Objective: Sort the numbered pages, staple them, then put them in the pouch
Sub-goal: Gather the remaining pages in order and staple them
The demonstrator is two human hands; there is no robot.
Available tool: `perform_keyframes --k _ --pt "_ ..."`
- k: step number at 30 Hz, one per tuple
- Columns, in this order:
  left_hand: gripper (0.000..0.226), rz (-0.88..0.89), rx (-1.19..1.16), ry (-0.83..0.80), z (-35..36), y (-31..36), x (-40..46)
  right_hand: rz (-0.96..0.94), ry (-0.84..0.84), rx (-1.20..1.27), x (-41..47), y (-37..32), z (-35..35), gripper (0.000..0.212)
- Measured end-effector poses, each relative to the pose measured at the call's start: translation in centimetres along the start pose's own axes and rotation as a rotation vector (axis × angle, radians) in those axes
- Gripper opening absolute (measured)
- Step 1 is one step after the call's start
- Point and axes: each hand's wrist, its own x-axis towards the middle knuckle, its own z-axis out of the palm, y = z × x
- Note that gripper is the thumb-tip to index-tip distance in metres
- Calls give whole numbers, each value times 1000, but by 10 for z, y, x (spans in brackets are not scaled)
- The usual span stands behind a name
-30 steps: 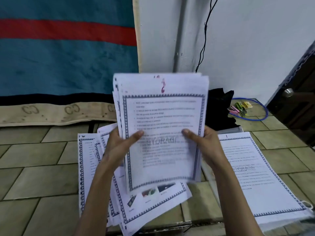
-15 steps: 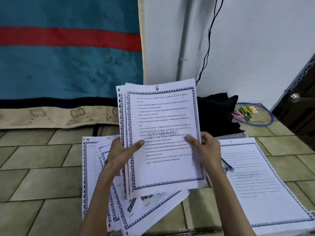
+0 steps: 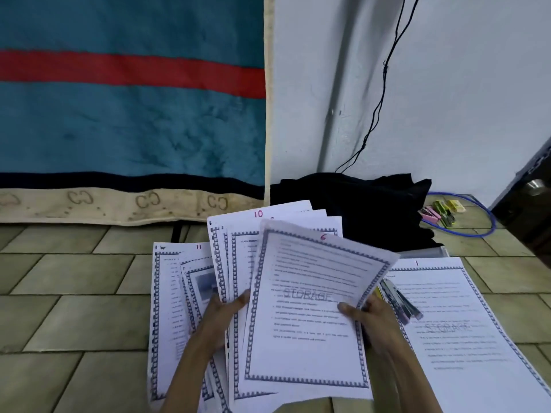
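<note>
1. Hidden/unclear: body text on all sheets is blurred; only the watermark "STORAGE" and the red handwritten nos. can be read. Fingers of both hands lie behind the paper, thumbs only showing. Forearms are cut off at the bottom edge.
2. Left hand (image 3: pixel 222 315): thumb on the front of a fanned stack of pages (image 3: pixel 235 263), gripping it; the top sheet showing there is marked 10.
3. Right hand (image 3: pixel 369 320): thumb pressed on the front of page 6 (image 3: pixel 310 308), pinching its right edge; the sheet is tilted clockwise and overlaps the fanned stack.
4. Page 11 (image 3: pixel 167 293) lies flat on the tiled floor (image 3: pixel 74 308), left of the held sheets, w/ other sheets partly over it.
5. Page 1 (image 3: pixel 465 323) lies on the floor at right, lower corner cut off by the frame.
6. Stapler-like object (image 3: pixel 399 302): dark, blurred, resting on page 1 just beside the right hand; ID uncertain.
7. Clear pouch edge (image 3: pixel 429 251): only a strip shows behind page 1, near a black cloth (image 3: pixel 366 210).
8. Far right: blue cable loop (image 3: pixel 477 231) around small coloured items (image 3: pixel 441 211), too small to ID.
</note>
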Motion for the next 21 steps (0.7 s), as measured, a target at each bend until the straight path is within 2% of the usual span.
perform_keyframes --k 2,4,9,12,15,16,18,19,21 --pt "33 3 30 9 -1 -3 4 -1 -31 -20 2 -1 4 37" --pt "35 3 28 18 -1 -4 5 -34 24 -79 3 0 9 40" --pt "44 -5 -123 14 0 -3 7 -46 129 -90 7 9 11 20" --pt "41 173 -89 92 4 2 4 -21 153 7 5 16 8 17" --pt "52 338 -20 186 7 4 4 -26 133 54 3 19 8 48" --pt "49 373 14 203 8 4 5 -24 122 66 4 19 8 48" --pt "40 405 76 205 10 8 3 -16 100 88 5 19 7 33" --pt "35 399 77 195 12 11 2 -14 91 89 6 20 6 36" --pt "33 367 76 183 12 15 3 -29 58 90 7 23 5 65"
